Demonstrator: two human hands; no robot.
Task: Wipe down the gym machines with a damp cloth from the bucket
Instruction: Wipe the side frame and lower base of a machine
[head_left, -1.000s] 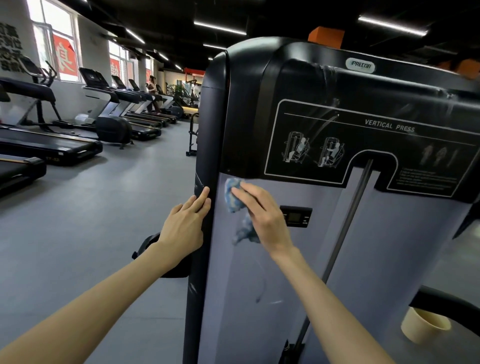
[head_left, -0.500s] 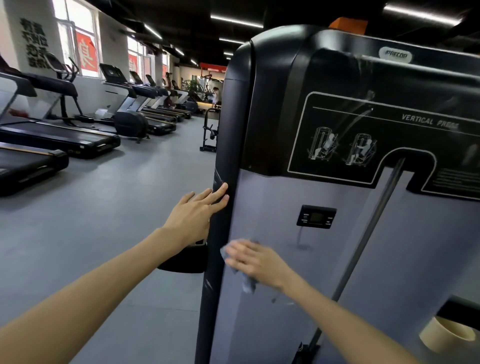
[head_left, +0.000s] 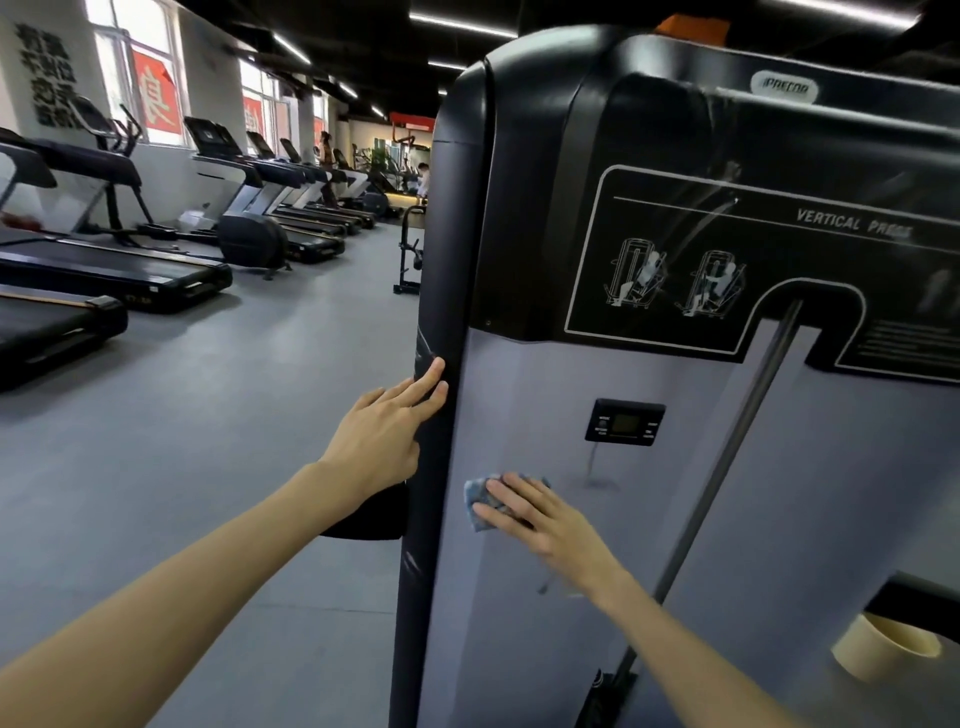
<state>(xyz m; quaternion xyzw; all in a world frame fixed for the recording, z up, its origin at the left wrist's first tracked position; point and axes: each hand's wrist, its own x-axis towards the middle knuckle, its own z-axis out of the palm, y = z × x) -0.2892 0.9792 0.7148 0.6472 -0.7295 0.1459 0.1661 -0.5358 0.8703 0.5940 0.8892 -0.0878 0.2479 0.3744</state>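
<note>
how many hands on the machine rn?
2: left hand rests on the black side column; right hand presses the blue cloth flat against the grey panel. Neither is hidden.

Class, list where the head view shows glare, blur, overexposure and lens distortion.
Head view: glare streaks cross the glossy black panel; the VERTICAL PRESS lettering smears at its right end; the windows blow out white; the wide lens bows the black side column; the right hand pressing the cloth looks soft.
</note>
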